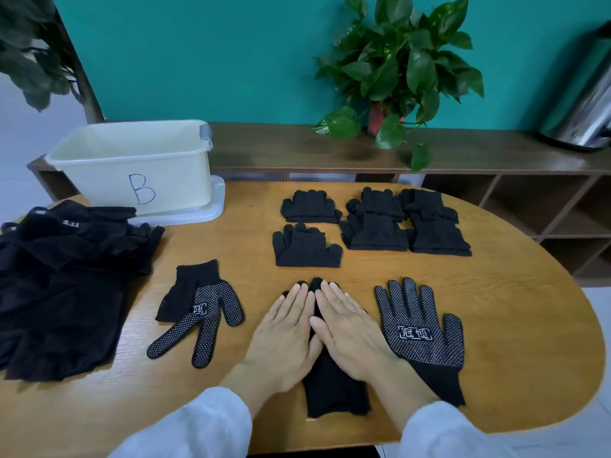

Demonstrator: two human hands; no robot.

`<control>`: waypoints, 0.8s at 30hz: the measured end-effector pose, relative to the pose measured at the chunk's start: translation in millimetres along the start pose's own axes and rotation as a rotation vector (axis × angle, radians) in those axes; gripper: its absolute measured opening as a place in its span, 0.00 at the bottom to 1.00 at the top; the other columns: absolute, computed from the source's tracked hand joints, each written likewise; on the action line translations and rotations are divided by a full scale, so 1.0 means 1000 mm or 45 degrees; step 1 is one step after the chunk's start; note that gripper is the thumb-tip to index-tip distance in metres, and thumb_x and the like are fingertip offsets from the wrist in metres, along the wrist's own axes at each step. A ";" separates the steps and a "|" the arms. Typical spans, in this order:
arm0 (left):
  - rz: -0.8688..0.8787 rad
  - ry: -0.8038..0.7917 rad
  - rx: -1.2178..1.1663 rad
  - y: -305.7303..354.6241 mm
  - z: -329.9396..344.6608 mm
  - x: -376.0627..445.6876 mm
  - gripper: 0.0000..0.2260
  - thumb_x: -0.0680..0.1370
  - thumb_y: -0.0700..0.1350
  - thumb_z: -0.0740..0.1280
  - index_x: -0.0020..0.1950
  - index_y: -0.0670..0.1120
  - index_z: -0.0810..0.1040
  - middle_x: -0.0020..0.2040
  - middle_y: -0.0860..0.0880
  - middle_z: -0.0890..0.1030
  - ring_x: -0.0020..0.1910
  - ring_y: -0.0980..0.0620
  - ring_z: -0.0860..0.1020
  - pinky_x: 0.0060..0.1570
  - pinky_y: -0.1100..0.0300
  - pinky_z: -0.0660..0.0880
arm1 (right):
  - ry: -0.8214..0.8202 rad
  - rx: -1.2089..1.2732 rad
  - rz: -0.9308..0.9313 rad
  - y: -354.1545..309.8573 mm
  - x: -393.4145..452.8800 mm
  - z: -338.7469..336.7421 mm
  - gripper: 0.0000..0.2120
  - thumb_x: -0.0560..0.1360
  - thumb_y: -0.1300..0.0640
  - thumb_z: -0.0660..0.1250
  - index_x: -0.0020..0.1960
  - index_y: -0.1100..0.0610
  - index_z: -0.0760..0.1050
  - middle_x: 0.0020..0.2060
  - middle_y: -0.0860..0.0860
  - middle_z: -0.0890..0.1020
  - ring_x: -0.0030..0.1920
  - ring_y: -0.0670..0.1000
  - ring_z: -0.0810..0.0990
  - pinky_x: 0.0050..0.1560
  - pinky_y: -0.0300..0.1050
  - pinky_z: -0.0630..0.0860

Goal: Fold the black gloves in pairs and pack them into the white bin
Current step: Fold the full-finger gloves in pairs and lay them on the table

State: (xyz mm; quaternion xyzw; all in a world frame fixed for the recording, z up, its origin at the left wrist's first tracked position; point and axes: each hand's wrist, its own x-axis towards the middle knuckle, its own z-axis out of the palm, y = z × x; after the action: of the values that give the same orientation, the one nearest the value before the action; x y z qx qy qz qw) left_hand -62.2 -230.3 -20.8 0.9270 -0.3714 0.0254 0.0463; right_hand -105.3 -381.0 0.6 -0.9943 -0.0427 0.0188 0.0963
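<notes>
Mid-task: six folded glove pairs [370, 226] stacked at 12 o'clock; white bin [132, 166] at 10 o'clock, nothing visible inside.
Left hand [284, 332] and right hand [347, 328], flat and open, press a black glove [334, 391]; dotted gloves at 9 [201, 309] and 3 o'clock [420, 325], unfolded pile [62, 285] remaining.

Glove under hands [334, 388]: mostly covered by left hand [284, 335] and right hand [347, 332]; only fingertips and cuff show; one glove or a pair, cannot tell.
Black pile [62, 285]: cut by left edge; count unclear.
White bin [132, 166]: floor hidden behind near wall.
Metal canister [585, 104]: cut by right edge, blurred.
Folded stacks [373, 223]: overlapping; pairs per stack unreadable.
</notes>
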 end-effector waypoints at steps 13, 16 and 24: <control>0.225 -0.022 0.076 -0.037 -0.002 -0.051 0.31 0.84 0.62 0.44 0.78 0.42 0.60 0.78 0.43 0.59 0.78 0.47 0.55 0.71 0.54 0.53 | -0.078 0.006 0.114 -0.044 -0.033 0.017 0.41 0.70 0.33 0.22 0.77 0.54 0.31 0.76 0.48 0.31 0.73 0.45 0.26 0.74 0.42 0.29; 0.199 -0.005 -0.047 -0.040 -0.003 -0.043 0.35 0.80 0.65 0.32 0.80 0.46 0.48 0.80 0.48 0.47 0.78 0.53 0.39 0.76 0.57 0.40 | -0.065 -0.082 0.126 -0.026 -0.025 0.012 0.44 0.67 0.33 0.19 0.78 0.53 0.34 0.77 0.49 0.34 0.74 0.45 0.29 0.74 0.44 0.30; 0.393 0.066 -0.251 -0.015 -0.013 -0.087 0.26 0.85 0.59 0.45 0.80 0.48 0.57 0.80 0.51 0.54 0.78 0.58 0.47 0.75 0.61 0.45 | 0.213 -0.184 -0.164 -0.025 -0.069 0.010 0.29 0.82 0.43 0.46 0.75 0.60 0.64 0.75 0.56 0.64 0.76 0.53 0.61 0.73 0.47 0.53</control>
State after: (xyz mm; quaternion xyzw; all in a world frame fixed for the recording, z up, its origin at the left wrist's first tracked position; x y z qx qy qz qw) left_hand -114.9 -158.4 -15.6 0.8490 -0.5086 0.0198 0.1421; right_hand -177.0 -361.1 -2.2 -0.9919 -0.0996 -0.0736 0.0288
